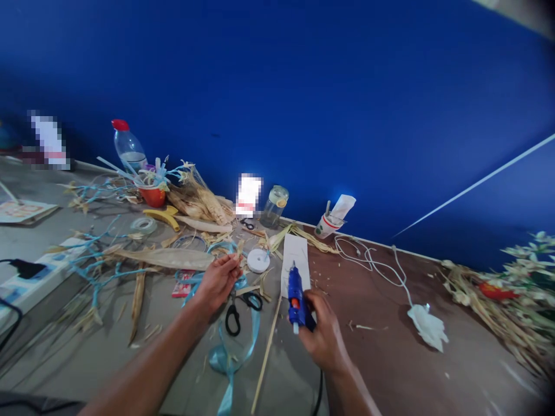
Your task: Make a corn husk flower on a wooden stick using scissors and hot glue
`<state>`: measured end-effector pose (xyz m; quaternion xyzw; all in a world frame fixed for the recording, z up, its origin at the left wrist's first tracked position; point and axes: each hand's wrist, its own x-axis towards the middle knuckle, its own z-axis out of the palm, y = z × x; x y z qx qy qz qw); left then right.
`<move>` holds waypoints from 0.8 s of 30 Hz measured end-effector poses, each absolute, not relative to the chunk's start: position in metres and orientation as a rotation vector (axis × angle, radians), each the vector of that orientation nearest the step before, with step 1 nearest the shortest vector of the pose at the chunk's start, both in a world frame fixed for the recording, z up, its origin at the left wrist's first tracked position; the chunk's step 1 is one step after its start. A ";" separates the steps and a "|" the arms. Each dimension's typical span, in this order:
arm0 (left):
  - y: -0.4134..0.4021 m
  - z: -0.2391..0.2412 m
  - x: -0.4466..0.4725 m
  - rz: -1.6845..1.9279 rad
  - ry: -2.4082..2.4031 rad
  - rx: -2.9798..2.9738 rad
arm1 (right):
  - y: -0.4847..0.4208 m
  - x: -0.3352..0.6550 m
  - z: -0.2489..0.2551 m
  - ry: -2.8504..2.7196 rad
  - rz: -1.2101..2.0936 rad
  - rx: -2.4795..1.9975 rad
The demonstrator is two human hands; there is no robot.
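My right hand (325,332) is wrapped round the handle of a blue hot glue gun (295,292), its nozzle pointing away from me over a white paper strip (296,248). The fingertips of my left hand (219,280) are pinched on a small piece of pale dried husk (240,247); its full shape is partly hidden by the fingers. Just below that hand lie black-handled scissors (233,320) and a light blue ribbon (255,335). A white ribbon spool (258,260) sits between the two hands. Beside the glue gun runs a thin stick (266,355).
Blue-wrapped branches (97,280) and a white power strip (47,283) are at the left. Behind stand a red cup (152,197), a bottle (130,147), a glass jar (274,207) and a white cup (326,225). A white cable (368,263) and dried flowers (515,289) lie right.
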<state>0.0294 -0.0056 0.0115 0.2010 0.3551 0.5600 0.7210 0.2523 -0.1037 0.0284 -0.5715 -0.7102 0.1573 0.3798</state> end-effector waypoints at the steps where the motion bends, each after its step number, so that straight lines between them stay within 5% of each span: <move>1: -0.006 0.012 0.030 1.240 0.780 0.449 | -0.110 0.259 0.022 -1.796 0.364 -1.499; 13: -0.007 0.016 0.034 1.353 0.845 0.487 | -0.142 0.293 -0.047 -1.718 -0.042 -1.897; 24: -0.009 0.014 0.035 1.340 0.884 0.602 | -0.123 0.277 0.011 -1.571 0.218 -1.746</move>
